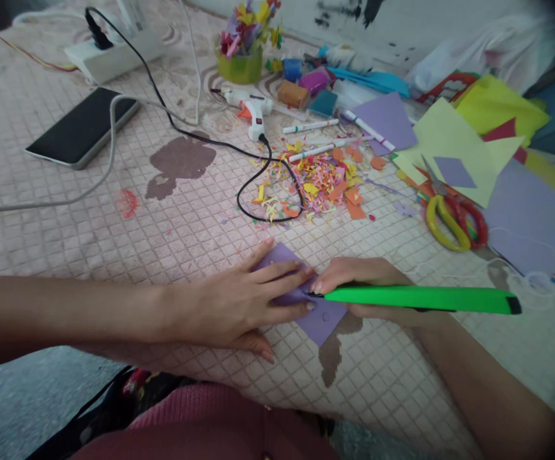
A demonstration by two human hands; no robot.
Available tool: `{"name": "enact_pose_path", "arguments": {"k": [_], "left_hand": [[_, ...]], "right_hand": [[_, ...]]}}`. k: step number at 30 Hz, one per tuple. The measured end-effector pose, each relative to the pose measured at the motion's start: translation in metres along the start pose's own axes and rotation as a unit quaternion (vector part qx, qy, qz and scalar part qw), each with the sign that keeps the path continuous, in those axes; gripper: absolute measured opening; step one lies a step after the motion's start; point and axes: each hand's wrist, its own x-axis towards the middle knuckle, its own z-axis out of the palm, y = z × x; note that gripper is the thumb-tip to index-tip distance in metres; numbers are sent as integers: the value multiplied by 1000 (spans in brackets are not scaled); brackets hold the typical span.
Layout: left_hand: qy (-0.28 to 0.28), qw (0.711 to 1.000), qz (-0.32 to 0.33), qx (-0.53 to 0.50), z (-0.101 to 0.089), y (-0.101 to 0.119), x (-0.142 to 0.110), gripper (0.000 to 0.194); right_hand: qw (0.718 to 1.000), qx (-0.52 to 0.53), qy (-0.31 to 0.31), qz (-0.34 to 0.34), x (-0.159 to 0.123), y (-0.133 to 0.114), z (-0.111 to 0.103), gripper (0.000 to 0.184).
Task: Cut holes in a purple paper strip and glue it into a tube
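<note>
A small purple paper square (322, 319) lies on the pink quilted cloth (200, 223) near the front edge. My left hand (239, 300) lies flat on it with fingers stretched out, pressing it down. My right hand (368, 281) grips a bright green pen (421, 298) with a black end, and the pen's tip touches the purple paper right beside my left fingertips.
A heap of coloured paper scraps (320, 182) and a black cable (258, 198) lie just behind. Yellow-and-red scissors (454, 220) and purple and yellow sheets (454, 150) are at right. A glue gun (255, 115), markers, a phone (83, 128) and a power strip (114, 57) sit farther back.
</note>
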Motion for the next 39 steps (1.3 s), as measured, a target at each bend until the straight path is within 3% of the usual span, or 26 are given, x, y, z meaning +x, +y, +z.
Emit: {"name": "enact_pose_path", "arguments": {"k": [19, 24, 31, 39], "left_hand": [[2, 1000, 11, -19, 3, -2, -1, 65], [18, 1000, -1, -3, 0, 1, 0, 65], [-3, 999, -9, 34, -2, 5, 0, 67], [3, 1000, 9, -22, 2, -2, -1, 59]], "right_hand": [[1000, -7, -1, 1, 1, 1, 0, 30], [1000, -4, -3, -9, 0, 3, 1, 31], [1000, -4, 4, -9, 0, 2, 1, 31], [1000, -19, 1, -9, -1, 4, 1, 30]]}}
